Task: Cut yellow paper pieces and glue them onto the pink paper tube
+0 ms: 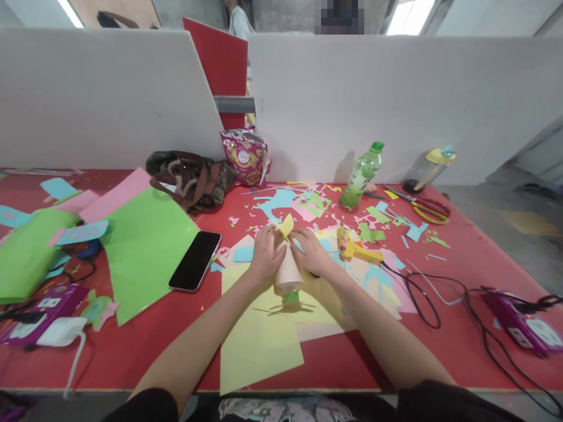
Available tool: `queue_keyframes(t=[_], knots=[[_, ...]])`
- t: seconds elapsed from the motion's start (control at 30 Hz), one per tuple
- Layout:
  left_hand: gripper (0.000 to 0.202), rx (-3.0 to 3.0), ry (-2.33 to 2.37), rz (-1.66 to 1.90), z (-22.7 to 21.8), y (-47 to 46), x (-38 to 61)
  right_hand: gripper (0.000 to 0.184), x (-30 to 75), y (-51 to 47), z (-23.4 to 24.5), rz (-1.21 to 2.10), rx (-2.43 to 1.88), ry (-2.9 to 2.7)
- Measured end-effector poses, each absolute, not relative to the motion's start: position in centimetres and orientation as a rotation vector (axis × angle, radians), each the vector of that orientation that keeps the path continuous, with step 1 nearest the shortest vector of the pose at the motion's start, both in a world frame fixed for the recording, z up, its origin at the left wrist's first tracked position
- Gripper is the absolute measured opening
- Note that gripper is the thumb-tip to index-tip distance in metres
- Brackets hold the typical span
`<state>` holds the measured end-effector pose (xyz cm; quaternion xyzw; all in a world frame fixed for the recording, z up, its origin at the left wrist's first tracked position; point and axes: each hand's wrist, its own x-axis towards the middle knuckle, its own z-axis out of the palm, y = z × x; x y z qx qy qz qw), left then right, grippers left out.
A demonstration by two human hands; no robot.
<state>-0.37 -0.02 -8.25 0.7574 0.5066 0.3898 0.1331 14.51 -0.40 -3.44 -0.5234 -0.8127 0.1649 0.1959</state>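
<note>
A bottle wrapped in pale pink paper (pixel 289 271) lies on its side, its green cap (pixel 291 295) pointing toward me. My left hand (pixel 267 253) is closed around its left side near the far end. On the opposite side, my right hand (pixel 310 251) grips it with curled fingers. Between the fingertips a small curved piece of yellow paper (pixel 287 225) stands up at the bottle's far end; how it is attached is hidden. Thin brown strips (pixel 281 309) show beside the cap. Underneath are yellow sheets (pixel 259 346).
A yellow glue gun (pixel 360 253) with a black cord lies at right, near scissors (pixel 428 210) and paper scraps. Behind stand a green drink bottle (pixel 363 174) and a snack bag (pixel 247 157). At left are a phone (pixel 196 261), green sheet (pixel 141 252) and power strip (pixel 44 316).
</note>
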Motion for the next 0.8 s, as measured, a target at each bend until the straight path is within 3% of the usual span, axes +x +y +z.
queue_keyframes(t=[0.53,0.67,0.8], knots=[[0.014,2.112,1.514,1.236,-7.7,1.6,-0.4,0.017,13.8,2.2,-6.4,0.324,-1.315,-2.074],[0.028,1.944,1.388,1.22,-8.1,1.8,-1.2,0.015,14.2,2.7,-6.1,0.327,-1.264,-2.097],[0.042,1.757,1.274,1.157,-8.0,2.0,-1.8,0.028,14.6,2.9,-4.7,0.412,-1.195,-2.153]])
